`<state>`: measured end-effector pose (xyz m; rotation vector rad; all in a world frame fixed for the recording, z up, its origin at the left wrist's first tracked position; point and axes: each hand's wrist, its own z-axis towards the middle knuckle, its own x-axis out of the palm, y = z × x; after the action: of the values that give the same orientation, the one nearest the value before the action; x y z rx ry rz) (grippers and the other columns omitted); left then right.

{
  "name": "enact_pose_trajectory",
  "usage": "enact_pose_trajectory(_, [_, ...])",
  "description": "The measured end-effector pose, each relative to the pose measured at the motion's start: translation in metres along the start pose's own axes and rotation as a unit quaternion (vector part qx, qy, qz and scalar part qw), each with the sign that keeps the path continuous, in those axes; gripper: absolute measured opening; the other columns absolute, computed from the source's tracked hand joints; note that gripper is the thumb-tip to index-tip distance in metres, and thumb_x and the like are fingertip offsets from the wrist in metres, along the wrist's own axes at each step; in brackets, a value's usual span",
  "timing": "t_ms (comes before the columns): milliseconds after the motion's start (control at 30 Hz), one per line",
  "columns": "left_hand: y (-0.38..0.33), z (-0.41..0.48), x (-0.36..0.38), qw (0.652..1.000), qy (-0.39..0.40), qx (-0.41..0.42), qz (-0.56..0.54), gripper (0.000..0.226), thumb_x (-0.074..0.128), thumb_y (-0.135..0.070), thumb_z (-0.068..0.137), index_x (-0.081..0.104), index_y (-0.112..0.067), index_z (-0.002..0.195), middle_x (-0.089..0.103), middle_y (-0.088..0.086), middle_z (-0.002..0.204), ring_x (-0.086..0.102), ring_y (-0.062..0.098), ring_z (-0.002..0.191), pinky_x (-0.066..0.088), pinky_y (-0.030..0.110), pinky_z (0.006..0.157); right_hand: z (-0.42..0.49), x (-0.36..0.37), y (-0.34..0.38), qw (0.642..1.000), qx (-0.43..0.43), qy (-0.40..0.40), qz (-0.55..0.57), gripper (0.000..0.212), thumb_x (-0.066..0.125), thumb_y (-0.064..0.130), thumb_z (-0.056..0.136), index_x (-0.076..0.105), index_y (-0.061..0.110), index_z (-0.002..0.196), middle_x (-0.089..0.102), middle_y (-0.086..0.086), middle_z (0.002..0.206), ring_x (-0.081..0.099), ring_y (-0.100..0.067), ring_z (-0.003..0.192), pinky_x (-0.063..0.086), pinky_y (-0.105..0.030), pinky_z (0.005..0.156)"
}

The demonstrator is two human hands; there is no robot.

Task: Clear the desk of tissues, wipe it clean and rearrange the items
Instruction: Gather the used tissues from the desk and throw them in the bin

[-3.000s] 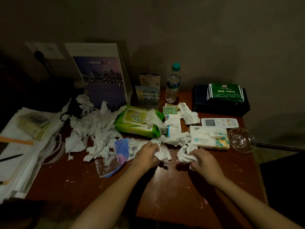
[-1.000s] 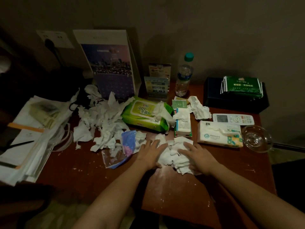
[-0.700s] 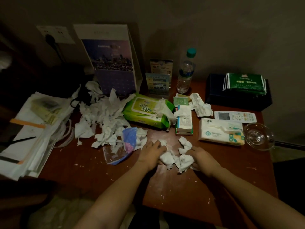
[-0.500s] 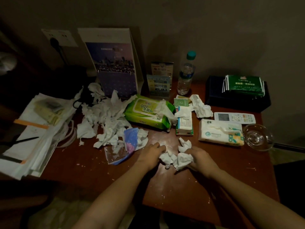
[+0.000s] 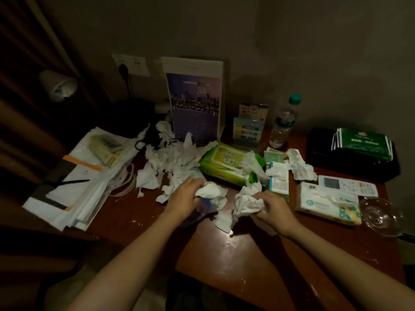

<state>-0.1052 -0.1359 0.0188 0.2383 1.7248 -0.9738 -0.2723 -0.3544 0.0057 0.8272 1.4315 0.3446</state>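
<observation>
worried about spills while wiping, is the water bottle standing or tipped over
Standing. The water bottle is upright at the back of the desk, with its teal cap on top.

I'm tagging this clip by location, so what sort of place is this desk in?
Probably a hotel room, though that is a guess: standing info cards by the wall, a black tray holding green packets, and a glass dish beside a remote control.
</observation>
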Motion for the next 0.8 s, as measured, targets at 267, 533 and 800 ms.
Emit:
enact_pose_trajectory(267, [0.096, 0.009, -0.035, 0.999, 0.030, 0.025, 0.018, 0.038, 0.067, -0.008, 0.082, 0.057, -0.013, 0.118, 0.054, 0.008, 0.119, 0.053, 0.028, 0.109, 0.048, 0.039, 0.081, 0.040, 0.077, 0.077, 0.999, 0.026, -0.019, -0.022, 0.028, 0.078, 0.013, 0.072, 0.071, 0.013, 0.099, 0.068, -0.007, 0.098, 0.061, -0.021, 0.090, 0.037, -0.022, 0.071])
enact_pose_trajectory(533, [0.148, 0.025, -0.049, 0.983, 0.145, 0.049, 0.102, 0.071, 0.063, -0.028, 0.089, 0.026, -0.024, 0.149, 0.031, 0.007, 0.145, 0.035, 0.031, 0.129, 0.043, 0.041, 0.097, 0.070, 0.123, 0.108, 0.983, 0.162, -0.016, -0.089, 0.059, 0.074, 0.024, 0.074, 0.054, 0.018, 0.130, 0.059, -0.010, 0.124, 0.052, -0.028, 0.114, 0.043, -0.034, 0.093])
enact_pose_trajectory(800, [0.143, 0.045, -0.022, 0.970, 0.171, 0.073, 0.156, 0.109, 0.069, -0.061, 0.075, -0.002, -0.035, 0.153, -0.009, 0.003, 0.161, -0.002, 0.031, 0.146, 0.005, 0.052, 0.118, 0.081, 0.125, 0.098, 0.954, 0.197, 0.089, -0.206, 0.079, 0.064, 0.056, 0.081, 0.024, 0.036, 0.147, 0.013, -0.006, 0.156, 0.017, -0.033, 0.139, 0.030, -0.045, 0.109])
